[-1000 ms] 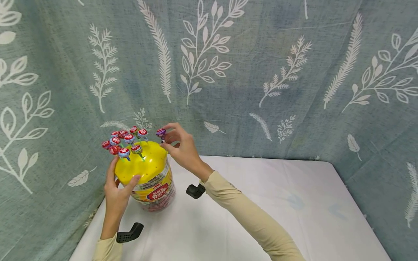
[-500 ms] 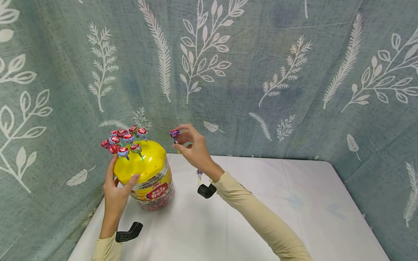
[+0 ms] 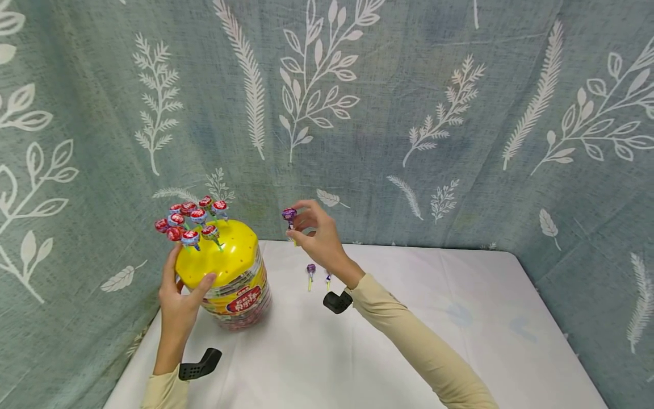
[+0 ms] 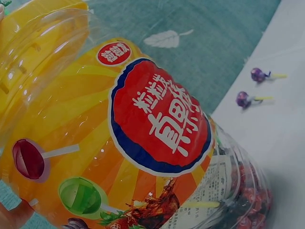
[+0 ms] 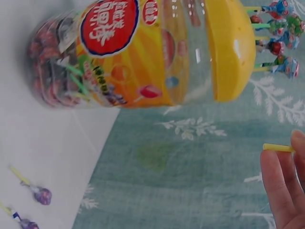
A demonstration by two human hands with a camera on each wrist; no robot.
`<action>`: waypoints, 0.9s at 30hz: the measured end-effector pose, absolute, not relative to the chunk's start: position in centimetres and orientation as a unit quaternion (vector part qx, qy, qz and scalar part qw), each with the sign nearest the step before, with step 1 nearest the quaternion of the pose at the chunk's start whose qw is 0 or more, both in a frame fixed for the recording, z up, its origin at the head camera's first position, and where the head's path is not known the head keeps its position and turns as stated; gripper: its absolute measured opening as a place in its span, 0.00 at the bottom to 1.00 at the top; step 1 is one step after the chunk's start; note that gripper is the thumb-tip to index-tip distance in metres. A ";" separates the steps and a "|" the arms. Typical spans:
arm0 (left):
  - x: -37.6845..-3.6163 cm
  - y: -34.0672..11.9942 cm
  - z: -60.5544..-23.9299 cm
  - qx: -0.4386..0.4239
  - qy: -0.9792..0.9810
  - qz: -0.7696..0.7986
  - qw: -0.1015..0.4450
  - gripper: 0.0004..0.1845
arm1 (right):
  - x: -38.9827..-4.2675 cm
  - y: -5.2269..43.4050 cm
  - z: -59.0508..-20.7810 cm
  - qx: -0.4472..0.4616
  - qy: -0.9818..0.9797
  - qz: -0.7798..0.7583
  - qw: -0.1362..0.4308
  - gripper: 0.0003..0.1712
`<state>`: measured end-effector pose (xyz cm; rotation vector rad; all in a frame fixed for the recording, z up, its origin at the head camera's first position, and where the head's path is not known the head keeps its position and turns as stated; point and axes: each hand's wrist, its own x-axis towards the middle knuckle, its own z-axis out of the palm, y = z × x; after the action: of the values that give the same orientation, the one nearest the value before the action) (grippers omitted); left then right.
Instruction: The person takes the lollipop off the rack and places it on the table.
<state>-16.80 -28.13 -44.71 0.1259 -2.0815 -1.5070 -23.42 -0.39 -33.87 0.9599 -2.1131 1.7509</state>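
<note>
My right hand (image 3: pixel 319 238) pinches a purple-wrapped lollipop (image 3: pixel 289 215) by its yellow stick, held in the air at frame centre-left, right of the jar (image 3: pixel 232 284) and apart from it. Stick end shows between my fingertips (image 5: pixel 279 183) in the right wrist view. My left hand (image 3: pixel 179 295) wraps the jar's left side just under the yellow lid (image 3: pixel 225 255), thumb on the lid edge. Jar: clear plastic, yellow-orange label with a red oval, packed with lollipops, standing at the left of the white surface (image 3: pixel 409 341). About nine red-wrapped lollipops (image 3: pixel 191 218) stand stuck in the lid's holes, clustered upper left. Two more purple lollipops (image 3: pixel 310 270) lie on the surface right of the jar, just beside each other.
</note>
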 end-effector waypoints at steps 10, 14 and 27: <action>-16.7 -28.0 -44.5 0.059 -0.781 -0.558 0.273 0.44 | -23.6 1.2 -34.9 0.310 -0.720 0.613 0.093 0.25; -16.7 -28.0 -44.5 0.056 -0.781 -0.559 0.273 0.44 | -23.6 1.9 -35.6 0.301 -0.727 0.612 0.087 0.26; -16.7 -28.0 -44.6 0.045 -0.779 -0.558 0.283 0.45 | -24.0 4.0 -38.4 0.263 -0.731 0.626 0.075 0.27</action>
<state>-16.66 -28.02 -44.58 0.1216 -2.0857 -1.4937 -23.96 3.99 -38.43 0.7887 -2.1924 1.8770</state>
